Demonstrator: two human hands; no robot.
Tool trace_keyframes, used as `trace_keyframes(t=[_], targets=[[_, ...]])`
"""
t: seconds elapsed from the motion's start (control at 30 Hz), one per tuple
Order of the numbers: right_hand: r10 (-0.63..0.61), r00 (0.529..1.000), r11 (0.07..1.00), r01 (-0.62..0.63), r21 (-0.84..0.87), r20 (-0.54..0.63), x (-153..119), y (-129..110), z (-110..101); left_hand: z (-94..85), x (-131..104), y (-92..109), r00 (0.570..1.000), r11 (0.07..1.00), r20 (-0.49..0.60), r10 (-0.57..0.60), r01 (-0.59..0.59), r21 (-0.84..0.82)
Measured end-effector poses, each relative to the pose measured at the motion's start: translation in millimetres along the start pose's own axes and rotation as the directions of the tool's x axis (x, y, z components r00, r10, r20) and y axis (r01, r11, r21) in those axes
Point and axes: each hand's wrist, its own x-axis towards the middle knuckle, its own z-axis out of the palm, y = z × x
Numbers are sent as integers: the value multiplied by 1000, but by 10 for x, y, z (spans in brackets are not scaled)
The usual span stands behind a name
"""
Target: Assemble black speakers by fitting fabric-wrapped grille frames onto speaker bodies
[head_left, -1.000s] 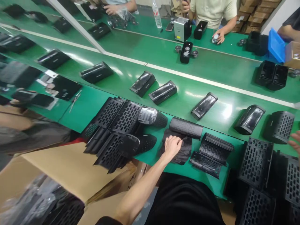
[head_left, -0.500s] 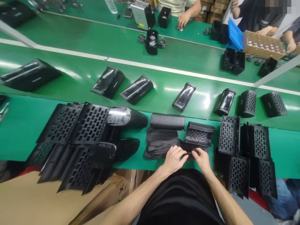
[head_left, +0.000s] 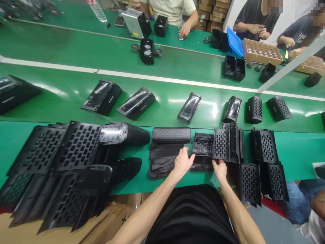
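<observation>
Near the tabletop's (head_left: pixel 137 181) front edge, left hand (head_left: pixel 182 163) and right hand (head_left: pixel 220 170), grips unclear, flank a likely light, stiff shell (head_left: pixel 202 165); ends suit holding.

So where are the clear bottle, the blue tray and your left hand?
Clear bottle (head_left: pixel 98 11): head view, middle of body.
Blue tray (head_left: pixel 235 42): head view, flat middle.
Left hand (head_left: pixel 182 163): head view, back of hand.

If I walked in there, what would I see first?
Probably the black panels full of holes, heaped at the left on the bright green bench. Then maybe the left hand and right hand by a slotted shell in the middle, and something blue at upper right.
</observation>
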Motion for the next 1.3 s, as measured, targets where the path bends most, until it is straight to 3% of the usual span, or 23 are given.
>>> trace_keyframes(t=[0.27, 0.43, 0.53, 0.63, 0.87, 1.1, 1.2, 1.3], targets=[[-10, 999, 986, 3, 168, 36, -54, -46, -22, 80, -25, -59, 996, 999, 74, 47, -48, 12], [-88, 985, 897, 13, 442, 150, -240, -67, -184, -132, -102, -127, 995, 995, 24, 100, -100, -17], [-142, 953, 802, -49, 595, 269, -413, -113, -328, -310, -155, -190, 993, 965, 22, 118, -109, -240], [-178, 910, 717, -141, 683, 374, -570, -193, -471, -425, -237, -257, 988, 831, 109, 107, -28, -556], [-235, 874, 624, -201, 755, 426, -734, -407, -689, -605, -447, -272, 976, 758, 130, 177, -51, -650], [-338, 820, 640, -160, 751, 463, -785, -547, -823, -776, -511, -196, 983, 721, 112, 148, -30, -692], [-317, 830, 629, -178, 757, 458, -817, -594, -849, -820, -519, -193, 963, 670, 150, 222, -39, -742], [-345, 817, 631, -163, 759, 462, -847, -635, -894, -865, -515, -170, 961, 686, 123, 248, -84, -723]])
